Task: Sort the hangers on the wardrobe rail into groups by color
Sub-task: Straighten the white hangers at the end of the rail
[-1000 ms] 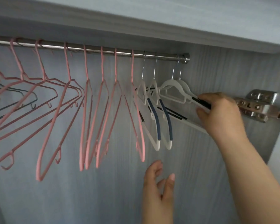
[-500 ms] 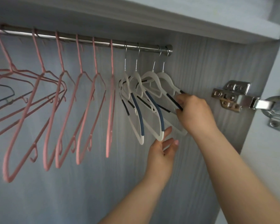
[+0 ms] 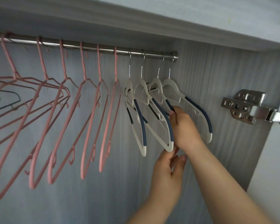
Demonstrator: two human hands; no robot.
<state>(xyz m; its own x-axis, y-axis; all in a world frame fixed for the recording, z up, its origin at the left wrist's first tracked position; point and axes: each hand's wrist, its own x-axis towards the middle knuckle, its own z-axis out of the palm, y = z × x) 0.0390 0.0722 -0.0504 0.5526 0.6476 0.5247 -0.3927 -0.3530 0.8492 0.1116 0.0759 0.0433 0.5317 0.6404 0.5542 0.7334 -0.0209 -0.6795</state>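
Inside of a grey wood-grain wardrobe (image 3: 217, 75), seen from below, with a shelf (image 3: 168, 21) across the top. Just under the shelf, a metal rail (image 3: 90, 48) running from the left edge to an end cap at the side wall. On the rail's left and middle stretch, a row of pink hangers (image 3: 84, 110), spaced apart and swung at different angles. At the far left, behind the pink ones, part of a dark teal hanger (image 3: 11, 97), mostly cut off by the edge. At the rail's right end, four white hangers with dark blue grip strips (image 3: 165, 97), on thin metal hooks, bunched close together. On the side wall to the right, a metal door hinge (image 3: 246, 105).

Two bare forearms reaching up from the lower right. Right hand (image 3: 186, 128) curled around the shoulder of the third white hanger from the left, fingertips pinching its blue strip. Left hand (image 3: 166, 172) just below, fingers loosely spread, fingertips touching the lower tip of the same cluster of white hangers without closing on it.
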